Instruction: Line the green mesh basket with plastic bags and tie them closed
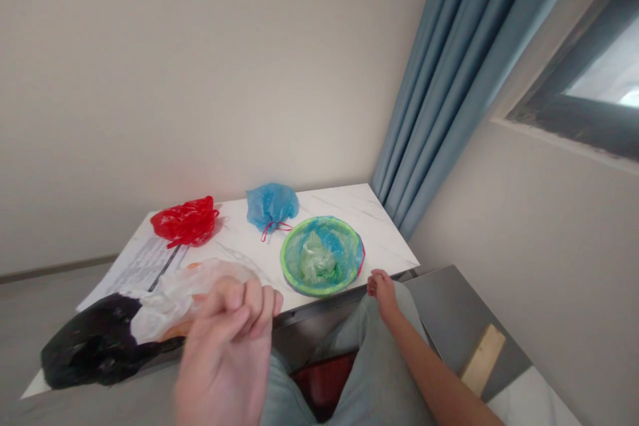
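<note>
My left hand (224, 346) is close to the camera with its fingers curled, in front of a crumpled white plastic bag (194, 293). I cannot tell if it grips that bag. An orange item (192, 266) shows partly behind the bag. A black plastic bag (94, 346) lies at the near left corner of the white marble table (382, 239). My right hand (382, 289) rests curled on my grey trousers, below the table edge, holding nothing. Farther off lie a tied red plastic bag (186, 221), a blue plastic bag (272, 208) with red ties, and a round green basin (322, 256) lined with blue plastic, holding a pale green bag.
A printed paper sheet (134, 266) lies under the bags at the table's left. Walls bound the far and right sides. A blue curtain (449, 80) hangs at the right corner. A wooden strip (482, 361) lies on a grey surface at lower right.
</note>
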The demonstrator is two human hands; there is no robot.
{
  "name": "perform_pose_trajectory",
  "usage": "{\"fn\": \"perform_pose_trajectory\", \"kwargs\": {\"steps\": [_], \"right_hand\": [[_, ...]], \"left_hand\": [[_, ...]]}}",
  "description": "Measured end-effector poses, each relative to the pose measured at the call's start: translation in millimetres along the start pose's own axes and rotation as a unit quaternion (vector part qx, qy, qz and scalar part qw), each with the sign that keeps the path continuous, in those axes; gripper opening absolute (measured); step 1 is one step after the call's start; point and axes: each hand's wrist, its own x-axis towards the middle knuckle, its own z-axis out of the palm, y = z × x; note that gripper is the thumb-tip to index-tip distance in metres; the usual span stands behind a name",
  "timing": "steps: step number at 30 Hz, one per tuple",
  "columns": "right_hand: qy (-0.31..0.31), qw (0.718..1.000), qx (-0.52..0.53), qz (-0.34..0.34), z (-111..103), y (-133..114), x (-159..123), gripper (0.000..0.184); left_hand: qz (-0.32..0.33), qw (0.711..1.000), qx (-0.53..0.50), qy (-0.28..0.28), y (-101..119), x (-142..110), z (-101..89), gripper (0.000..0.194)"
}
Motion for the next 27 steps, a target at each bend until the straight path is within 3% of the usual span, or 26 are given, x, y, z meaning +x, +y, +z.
{"fn": "perform_pose_trajectory", "kwargs": {"steps": [2, 4, 6, 9, 13, 18, 27], "right_hand": [[-0.011, 0.999, -0.008, 0.039, 5, -17, 21, 0.024], [-0.036, 0.997, -0.014, 0.063, 12, -34, 43, 0.024], [-0.066, 0.993, -0.028, 0.097, 22, -50, 64, 0.029], [-0.101, 0.982, -0.056, 0.151, 39, -71, 91, 0.037], [-0.171, 0.957, -0.091, 0.215, 65, -95, 109, 0.035], [-0.270, 0.917, -0.121, 0.269, 88, -107, 109, 0.017], [-0.220, 0.956, -0.067, 0.181, 79, -98, 110, 0.016]], "left_hand": [[-0.043, 0.992, 0.022, 0.117, -38, 29, -7.6, 0.019], [-0.115, 0.958, 0.059, 0.255, -79, 50, -28.1, 0.012], [-0.218, 0.924, 0.074, 0.304, -113, 61, -52.2, 0.003], [-0.369, 0.889, 0.039, 0.269, -141, 62, -75.0, 0.011], [-0.445, 0.875, -0.023, 0.190, -155, 58, -76.6, 0.020], [-0.432, 0.883, -0.063, 0.174, -168, 58, -78.5, 0.015], [-0.366, 0.912, 0.006, 0.186, -166, 55, -75.7, 0.004]]}}
